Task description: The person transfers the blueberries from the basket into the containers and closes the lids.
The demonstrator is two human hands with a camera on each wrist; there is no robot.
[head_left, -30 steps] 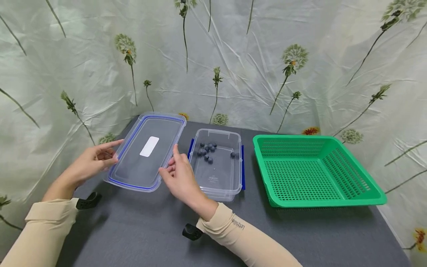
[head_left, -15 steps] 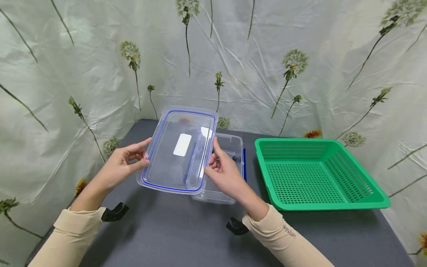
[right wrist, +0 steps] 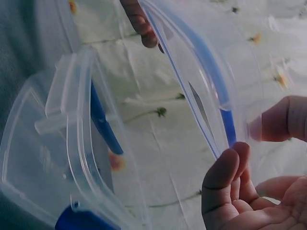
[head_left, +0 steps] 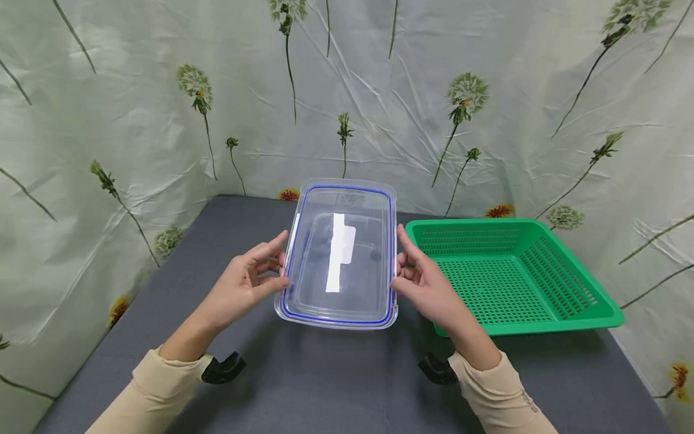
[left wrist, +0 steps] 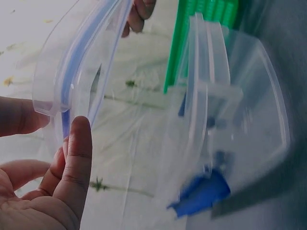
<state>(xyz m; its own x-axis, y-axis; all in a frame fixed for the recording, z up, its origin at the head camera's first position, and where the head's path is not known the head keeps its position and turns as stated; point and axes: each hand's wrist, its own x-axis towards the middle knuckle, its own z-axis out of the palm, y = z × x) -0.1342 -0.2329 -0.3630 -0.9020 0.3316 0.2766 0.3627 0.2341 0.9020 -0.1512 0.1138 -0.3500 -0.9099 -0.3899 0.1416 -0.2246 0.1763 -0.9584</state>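
Note:
My left hand (head_left: 238, 286) pinches the left edge of a clear plastic lid (head_left: 314, 277) with a blue seal and a white label. On its right edge, my right hand (head_left: 434, 295) pinches the lid between thumb and fingers. Both wrist views show the lid (left wrist: 79, 57) raised above a clear food container (left wrist: 256, 96), with a gap between them. Blue side latches (left wrist: 204, 194) hang out from the container walls. Blurred dark blueberries (left wrist: 220, 160) show through the plastic. From the head view the lid covers nearly all of the container, and fingertips behind the lid are partly hidden.
A green perforated basket (head_left: 520, 325) stands to the right, close beside my right hand. Everything rests on a dark grey tabletop (head_left: 331, 386). Behind it hangs a pale curtain (head_left: 379, 90) with a dandelion print.
Both hands have carried the lid rightward from beside the container to a place over it. The container and basket stay in place; the lid now hides most blueberries from the head view.

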